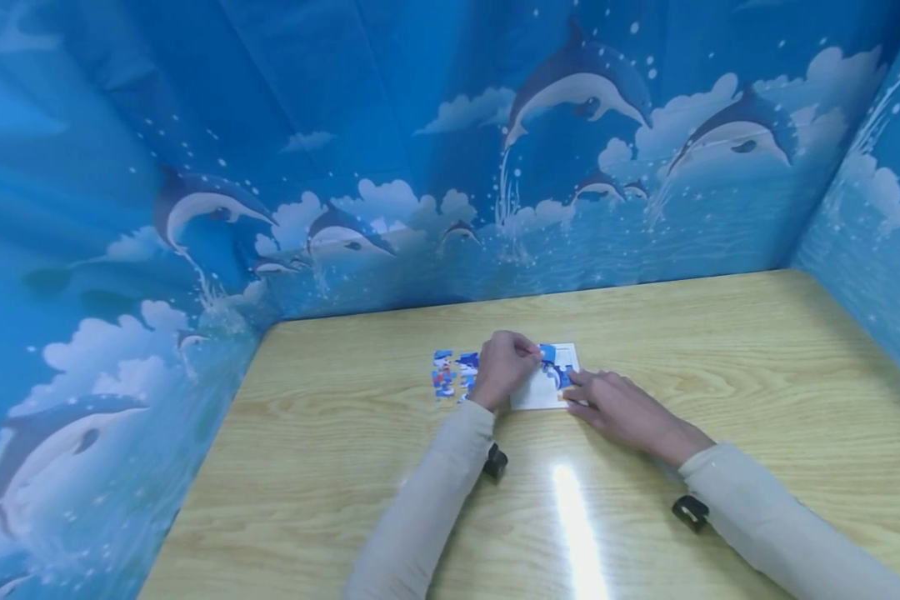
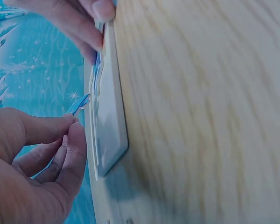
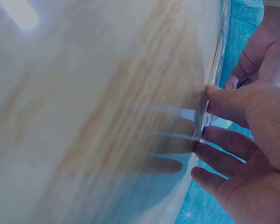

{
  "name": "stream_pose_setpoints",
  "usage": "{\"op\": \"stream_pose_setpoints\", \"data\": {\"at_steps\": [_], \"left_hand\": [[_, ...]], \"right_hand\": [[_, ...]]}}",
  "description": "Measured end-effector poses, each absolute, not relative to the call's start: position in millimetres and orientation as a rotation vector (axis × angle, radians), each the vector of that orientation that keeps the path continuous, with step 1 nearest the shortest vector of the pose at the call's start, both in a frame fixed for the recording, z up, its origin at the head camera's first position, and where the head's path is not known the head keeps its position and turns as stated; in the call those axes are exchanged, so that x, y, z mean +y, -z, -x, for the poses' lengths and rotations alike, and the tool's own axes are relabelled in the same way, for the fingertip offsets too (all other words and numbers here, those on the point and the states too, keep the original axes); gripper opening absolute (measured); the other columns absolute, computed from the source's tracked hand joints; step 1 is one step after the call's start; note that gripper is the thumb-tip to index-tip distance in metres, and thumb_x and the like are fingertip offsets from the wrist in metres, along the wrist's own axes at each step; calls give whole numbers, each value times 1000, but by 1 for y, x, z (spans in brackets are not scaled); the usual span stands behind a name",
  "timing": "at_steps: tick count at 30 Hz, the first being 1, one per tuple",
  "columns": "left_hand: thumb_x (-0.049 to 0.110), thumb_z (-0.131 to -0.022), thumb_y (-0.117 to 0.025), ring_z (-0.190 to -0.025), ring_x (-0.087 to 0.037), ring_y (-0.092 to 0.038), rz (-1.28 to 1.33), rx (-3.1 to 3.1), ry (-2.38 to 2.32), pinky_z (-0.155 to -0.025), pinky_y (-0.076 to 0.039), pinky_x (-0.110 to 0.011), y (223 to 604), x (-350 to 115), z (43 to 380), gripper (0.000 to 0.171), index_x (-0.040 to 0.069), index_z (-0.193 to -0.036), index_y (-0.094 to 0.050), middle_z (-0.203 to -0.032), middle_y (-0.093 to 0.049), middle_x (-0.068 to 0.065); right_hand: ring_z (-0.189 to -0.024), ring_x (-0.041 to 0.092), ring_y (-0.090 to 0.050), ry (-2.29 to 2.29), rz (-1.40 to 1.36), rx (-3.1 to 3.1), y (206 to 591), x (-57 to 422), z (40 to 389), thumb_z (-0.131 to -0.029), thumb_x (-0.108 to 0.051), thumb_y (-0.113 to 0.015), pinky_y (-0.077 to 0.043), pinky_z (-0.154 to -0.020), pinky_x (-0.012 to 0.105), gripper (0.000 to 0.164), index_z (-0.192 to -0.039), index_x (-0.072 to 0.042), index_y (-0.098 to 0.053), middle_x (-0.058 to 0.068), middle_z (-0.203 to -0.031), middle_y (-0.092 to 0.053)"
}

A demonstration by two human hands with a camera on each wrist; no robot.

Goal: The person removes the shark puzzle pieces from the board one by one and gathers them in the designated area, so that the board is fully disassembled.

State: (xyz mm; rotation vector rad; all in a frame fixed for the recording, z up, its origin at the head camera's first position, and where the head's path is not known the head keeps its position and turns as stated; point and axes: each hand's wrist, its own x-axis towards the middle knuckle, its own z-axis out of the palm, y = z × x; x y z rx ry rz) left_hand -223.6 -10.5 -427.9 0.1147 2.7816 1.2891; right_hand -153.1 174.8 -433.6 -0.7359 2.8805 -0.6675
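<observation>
My left hand [image 1: 504,367] pinches a small blue jigsaw piece [image 2: 79,105] between thumb and index finger, over the left part of a white puzzle board [image 1: 532,395]. In the left wrist view the piece stands tilted, close to the board's face. My right hand [image 1: 615,408] holds the board at its right side, with thumb and fingertips against the edge in the right wrist view. Joined blue and white pieces [image 1: 558,375] lie in the upper right part of the board, partly covered by the right fingers.
Loose jigsaw pieces [image 1: 443,375] lie on the wooden table [image 1: 330,417] left of the board, some partly behind the left hand. A blue dolphin-print backdrop [image 1: 420,167] stands along the table's back and sides. Light reflects off the table in front.
</observation>
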Motion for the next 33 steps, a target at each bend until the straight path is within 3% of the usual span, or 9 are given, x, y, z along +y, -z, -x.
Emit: {"op": "stream_pose_setpoints", "data": {"at_steps": [17, 33], "left_hand": [[16, -85, -79, -67, -12, -61, 13, 2799, -1325, -61, -48, -27, 419, -53, 226, 4, 12, -86, -78, -76, -70, 4], [13, -85, -80, -71, -16, -64, 153, 2794, -1321, -70, -54, -32, 423, -76, 226, 4, 13, -88, -77, -80, -71, 2]], "right_hand": [[-128, 54, -49, 720, 771, 2861, 434, 177, 152, -98, -13, -66, -36, -105, 68, 28, -123, 0, -69, 32, -142, -50], [-129, 55, -48, 738, 761, 2862, 435, 177, 152, -98, -12, -66, -34, -106, 68, 28, -123, -1, -70, 32, -143, -49]]}}
